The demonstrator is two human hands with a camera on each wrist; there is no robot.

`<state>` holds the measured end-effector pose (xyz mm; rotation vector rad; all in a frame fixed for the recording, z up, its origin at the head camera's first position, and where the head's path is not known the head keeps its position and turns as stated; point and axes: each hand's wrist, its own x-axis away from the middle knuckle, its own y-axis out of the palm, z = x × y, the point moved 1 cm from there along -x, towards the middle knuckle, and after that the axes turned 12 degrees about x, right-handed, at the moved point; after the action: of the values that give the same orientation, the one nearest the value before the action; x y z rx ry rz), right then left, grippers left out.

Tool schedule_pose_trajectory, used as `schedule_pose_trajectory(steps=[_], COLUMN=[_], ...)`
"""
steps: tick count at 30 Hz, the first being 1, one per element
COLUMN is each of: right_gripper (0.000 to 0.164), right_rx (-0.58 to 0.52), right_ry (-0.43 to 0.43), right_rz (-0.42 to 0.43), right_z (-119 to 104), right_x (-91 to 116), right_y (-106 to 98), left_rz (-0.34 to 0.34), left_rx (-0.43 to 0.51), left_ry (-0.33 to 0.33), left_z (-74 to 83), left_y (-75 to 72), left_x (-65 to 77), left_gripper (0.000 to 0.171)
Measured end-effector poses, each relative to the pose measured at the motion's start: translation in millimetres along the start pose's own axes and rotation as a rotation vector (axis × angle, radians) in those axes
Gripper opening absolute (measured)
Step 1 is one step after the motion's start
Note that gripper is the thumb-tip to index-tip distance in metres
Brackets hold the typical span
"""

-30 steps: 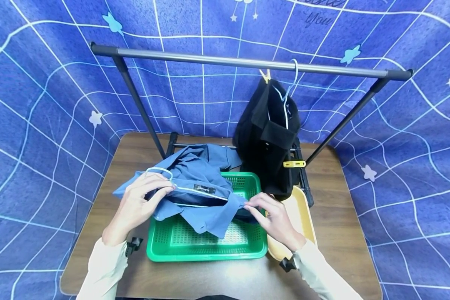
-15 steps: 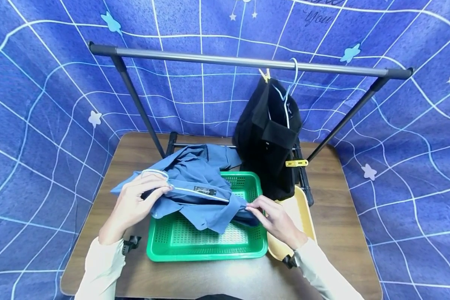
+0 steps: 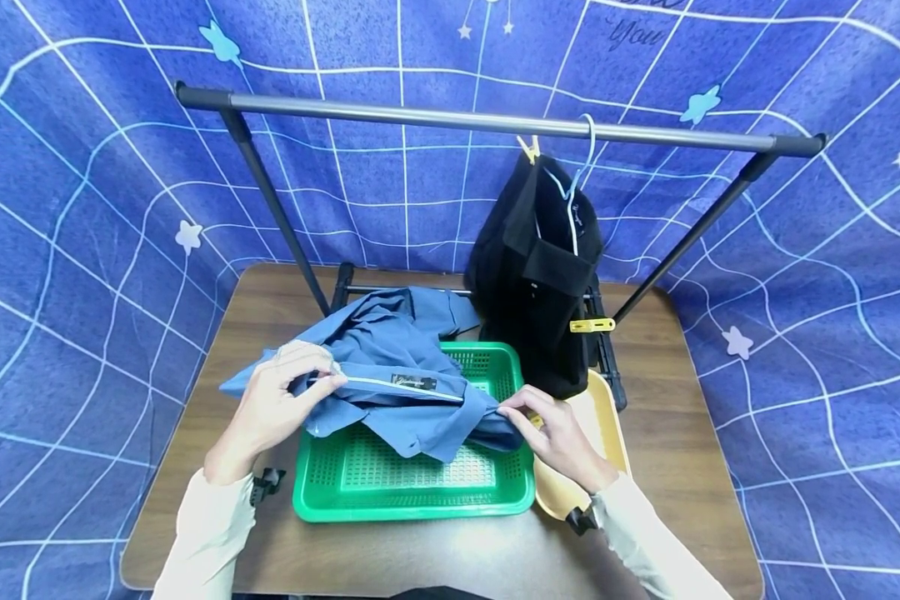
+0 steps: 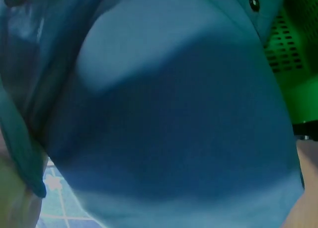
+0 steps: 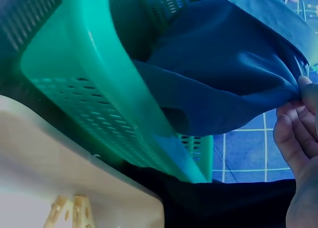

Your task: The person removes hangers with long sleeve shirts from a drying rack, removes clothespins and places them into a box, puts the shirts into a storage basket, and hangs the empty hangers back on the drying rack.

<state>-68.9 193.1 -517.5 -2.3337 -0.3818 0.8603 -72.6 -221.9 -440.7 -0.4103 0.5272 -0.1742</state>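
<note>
A blue collared shirt point(image 3: 401, 333) with a dark neck label is bunched over the back of a green basket point(image 3: 412, 514). A slim pale clothes hanger point(image 3: 405, 389) runs along the inside of its collar. At the hanger's left end, my left hand point(image 3: 277, 404) grips it with thumb and fingers, covering most of its hook. My right hand point(image 3: 558, 442) pinches the shirt cloth at the right, over the basket's side. In the right wrist view the cloth stretches taut from those fingertips. Shirt fabric fills most of the left wrist view and hides the left fingers there.
A rack bar point(image 3: 420, 114) spans the back of the table. A black garment point(image 3: 536, 325) hangs from it on a blue hanger, with a yellow clip point(image 3: 592, 326) at its side. Right of the basket, a cream tray point(image 3: 617, 433) holds clothespins point(image 5: 82, 214).
My right hand has shifted slightly right with the pinched cloth, and the collar opening has flattened. My left hand still grips the hanger, its hook now more hidden.
</note>
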Motion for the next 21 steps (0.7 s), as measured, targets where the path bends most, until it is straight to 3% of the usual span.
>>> schedule_pose_trajectory(steps=[8, 15, 21], right_gripper=[0.025, 0.025, 0.019], right_rx=[0.017, 0.022, 0.029], right_ry=[0.018, 0.042, 0.074], right_rz=[0.031, 0.038, 0.019], right_z=[1.9, 3.7, 5.5], right_x=[1.4, 4.7, 6.6], right_y=[3.2, 3.6, 2.1], left_rz=[0.056, 0.106, 0.152], left_rx=[-0.049, -0.019, 0.019], left_ry=[0.086, 0.193, 0.242], left_z=[-1.1, -0.4, -1.2], left_y=[1.1, 4.5, 6.2], left_x=[-0.5, -1.4, -3.6], left_gripper=[0.027, 0.028, 0.025])
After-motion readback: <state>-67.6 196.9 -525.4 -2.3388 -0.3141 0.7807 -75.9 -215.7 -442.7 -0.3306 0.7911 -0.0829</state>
